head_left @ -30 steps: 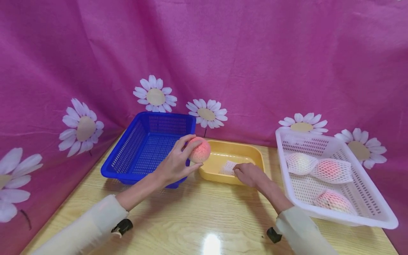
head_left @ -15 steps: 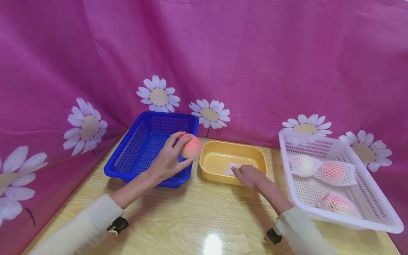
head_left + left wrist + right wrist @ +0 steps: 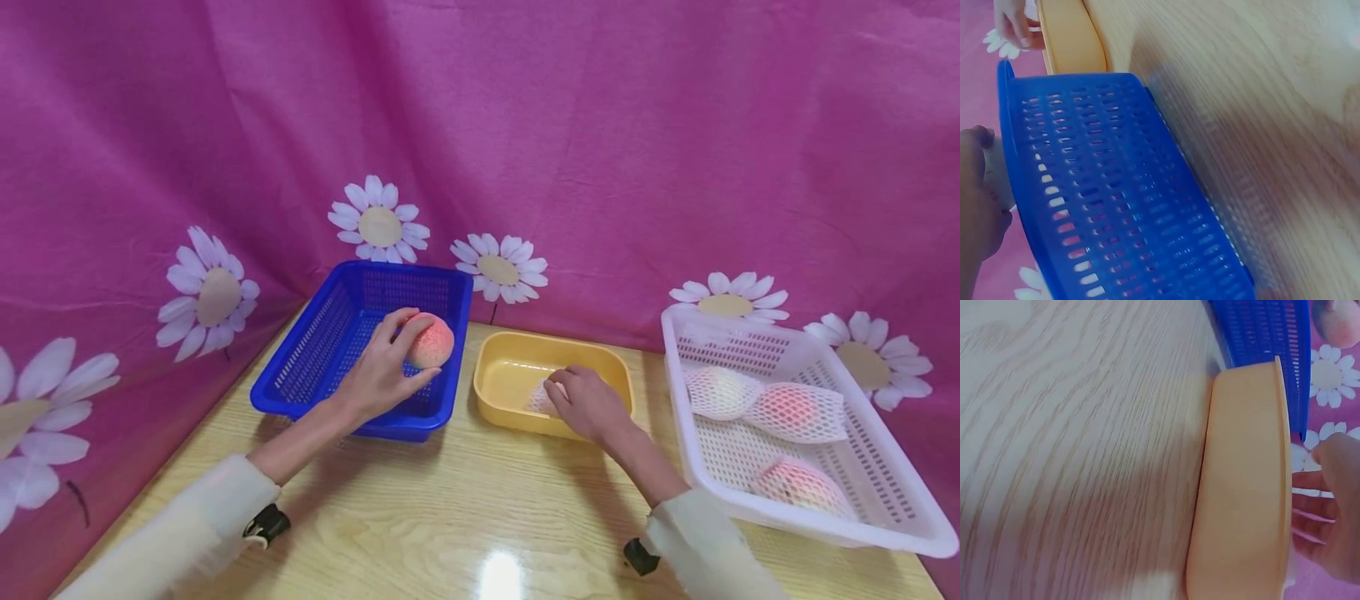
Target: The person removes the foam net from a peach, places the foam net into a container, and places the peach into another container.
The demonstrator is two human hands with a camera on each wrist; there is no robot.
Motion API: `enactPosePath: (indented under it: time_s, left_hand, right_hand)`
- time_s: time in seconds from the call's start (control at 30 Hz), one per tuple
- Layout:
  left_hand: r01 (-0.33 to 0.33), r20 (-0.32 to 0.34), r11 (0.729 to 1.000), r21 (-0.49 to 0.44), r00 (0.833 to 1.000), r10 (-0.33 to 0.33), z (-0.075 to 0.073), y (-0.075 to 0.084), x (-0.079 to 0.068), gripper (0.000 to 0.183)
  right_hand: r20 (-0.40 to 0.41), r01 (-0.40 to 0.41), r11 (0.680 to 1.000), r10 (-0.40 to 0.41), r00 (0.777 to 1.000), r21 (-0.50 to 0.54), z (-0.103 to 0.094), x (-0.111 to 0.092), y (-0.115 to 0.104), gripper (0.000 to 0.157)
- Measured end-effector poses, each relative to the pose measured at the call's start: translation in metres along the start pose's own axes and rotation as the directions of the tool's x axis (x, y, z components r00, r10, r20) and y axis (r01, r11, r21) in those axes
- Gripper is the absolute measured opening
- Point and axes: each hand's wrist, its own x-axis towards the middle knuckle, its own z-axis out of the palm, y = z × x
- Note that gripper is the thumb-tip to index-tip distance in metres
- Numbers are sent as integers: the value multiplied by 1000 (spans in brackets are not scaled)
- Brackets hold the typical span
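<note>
In the head view my left hand (image 3: 380,372) grips a pink peach (image 3: 431,342), bare of netting, above the right side of the blue basket (image 3: 330,350). The left wrist view shows the peach (image 3: 999,172) in that hand just past the basket's rim. My right hand (image 3: 588,402) is over the yellow tub (image 3: 495,408). Beneath its fingertips a white foam net (image 3: 538,400) lies in the tub, partly hidden. In the right wrist view the right hand's fingers (image 3: 1313,506) are spread, with the thumb apart from them.
At the right stands a white basket (image 3: 682,450) holding netted fruit: a pale one (image 3: 722,393), a pink one (image 3: 791,411) and another pink one (image 3: 801,485). The wooden table (image 3: 450,517) runs back to a purple flowered cloth (image 3: 600,167).
My left hand has carried the peach leftward, from beside the yellow tub to over the blue basket. The right hand has let go of the foam net and loosened its fingers.
</note>
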Motion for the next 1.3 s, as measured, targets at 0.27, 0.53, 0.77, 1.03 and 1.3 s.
enactPosePath:
  time_s: [0.27,0.53,0.77,1.03,1.3]
  left_hand:
    - [43,13,999,20,999,-43,-1,-8,-4,71]
    - [51,24,998,42,998,-52,1,-16,-6,69]
    - [54,22,997,57,998,-55,0,-23,-9,68]
    - [63,50,996,60,997,-66,-2,-29,-11,67]
    - [81,96,992,99,991,-90,1,-34,-9,66]
  right_hand:
    - [-58,121,991,-118,991,58,-5,6,-20,35]
    - [-65,284,956,-279,958,75,-5,8,-38,35]
    - [-52,309,948,-306,951,77,-4,8,-55,37]
    - [-73,337,937,-332,941,87,1,12,-69,39]
    - [-71,396,914,-390,918,89,5,17,-82,40]
